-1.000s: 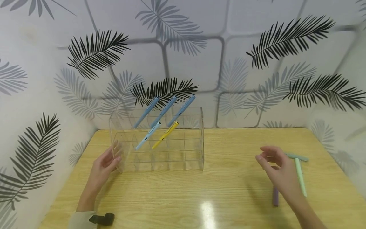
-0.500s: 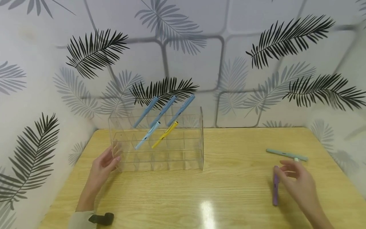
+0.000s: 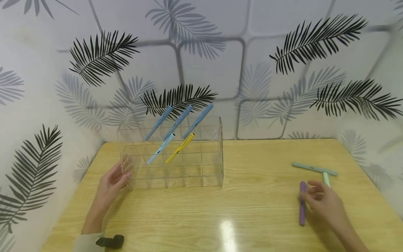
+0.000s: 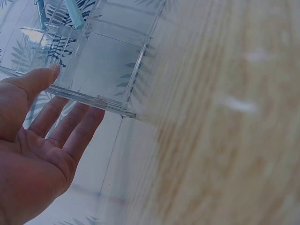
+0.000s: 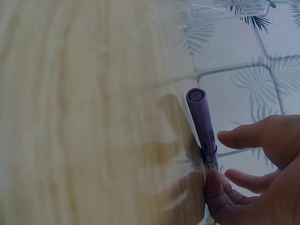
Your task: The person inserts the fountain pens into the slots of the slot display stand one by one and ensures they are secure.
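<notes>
In the head view, my left hand (image 3: 109, 185) holds the left side of a clear acrylic pen rack (image 3: 211, 170). The left wrist view has the thumb (image 4: 40, 79) on one face of its side panel and the fingers (image 4: 83, 126) on the other. Over on the right, my right hand (image 3: 325, 201) is at a purple pen (image 3: 302, 213) lying on the table, its thumb overlapping the barrel. Up close in the right wrist view, one fingertip (image 5: 213, 180) meets the purple pen (image 5: 201, 117), while another finger (image 5: 241, 136) stands apart from it.
Three blue pens (image 3: 178, 121) lean in the rack's top tier; a light blue pen (image 3: 161, 149) and a yellow pen (image 3: 180, 148) sit below. A grey-green pen (image 3: 310, 168) and a mint pen (image 3: 326, 179) lie beyond the right hand. A patterned wall backs the table (image 3: 258, 164).
My right hand has come back toward the near side and down to the purple pen, uncovering the grey-green pen. The left hand has stayed on the rack.
</notes>
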### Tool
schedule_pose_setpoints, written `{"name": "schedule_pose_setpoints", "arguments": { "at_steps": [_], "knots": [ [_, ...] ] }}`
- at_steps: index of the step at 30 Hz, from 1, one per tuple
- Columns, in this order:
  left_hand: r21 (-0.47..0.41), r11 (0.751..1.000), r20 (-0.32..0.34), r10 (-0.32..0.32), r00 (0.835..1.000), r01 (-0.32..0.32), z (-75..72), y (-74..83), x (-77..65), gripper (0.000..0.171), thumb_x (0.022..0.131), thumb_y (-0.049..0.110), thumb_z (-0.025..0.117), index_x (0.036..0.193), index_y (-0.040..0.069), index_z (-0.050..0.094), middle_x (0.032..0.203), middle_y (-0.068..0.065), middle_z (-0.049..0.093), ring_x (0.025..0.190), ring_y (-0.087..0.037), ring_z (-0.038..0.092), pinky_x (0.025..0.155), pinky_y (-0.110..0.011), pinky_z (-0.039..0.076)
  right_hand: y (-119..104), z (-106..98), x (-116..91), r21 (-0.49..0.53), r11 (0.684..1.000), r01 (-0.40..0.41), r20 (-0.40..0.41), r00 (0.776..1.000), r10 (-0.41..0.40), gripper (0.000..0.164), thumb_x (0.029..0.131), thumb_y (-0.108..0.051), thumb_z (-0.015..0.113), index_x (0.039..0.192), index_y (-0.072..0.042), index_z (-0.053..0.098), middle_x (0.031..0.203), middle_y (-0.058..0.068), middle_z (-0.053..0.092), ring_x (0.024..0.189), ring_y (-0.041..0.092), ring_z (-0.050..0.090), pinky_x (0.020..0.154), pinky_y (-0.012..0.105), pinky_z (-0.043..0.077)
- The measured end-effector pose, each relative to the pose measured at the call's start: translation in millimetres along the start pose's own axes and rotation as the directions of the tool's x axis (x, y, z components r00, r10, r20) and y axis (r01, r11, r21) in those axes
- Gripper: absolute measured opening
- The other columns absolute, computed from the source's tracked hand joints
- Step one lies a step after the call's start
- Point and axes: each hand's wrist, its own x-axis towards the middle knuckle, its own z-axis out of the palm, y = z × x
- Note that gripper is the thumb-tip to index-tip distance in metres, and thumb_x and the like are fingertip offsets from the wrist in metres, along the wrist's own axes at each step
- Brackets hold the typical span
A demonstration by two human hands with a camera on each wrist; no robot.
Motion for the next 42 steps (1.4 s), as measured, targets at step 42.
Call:
{"name": "schedule_pose_setpoints", "arguments": {
  "at_steps": [42],
  "knots": [
    [0.021, 1.000, 0.001, 0.021, 1.000, -0.021, -0.9, -3.7, 1.0, 0.057, 0.105, 0.005, 0.059, 0.158, 0.006, 0.039, 0.148, -0.023, 0.052, 0.120, -0.008, 0.064, 0.089, -0.024, 0.058, -30.7, 4.3, 7.8, 0.347, 0.927, 0.140, -0.035, 0.990, -0.136, 0.043, 0.110, -0.014, 0.048, 0.144, 0.013, 0.043, 0.120, 0.030, 0.056, 0.082, 0.014, 0.067, 0.068, 0.029, 0.063]
  ]
}}
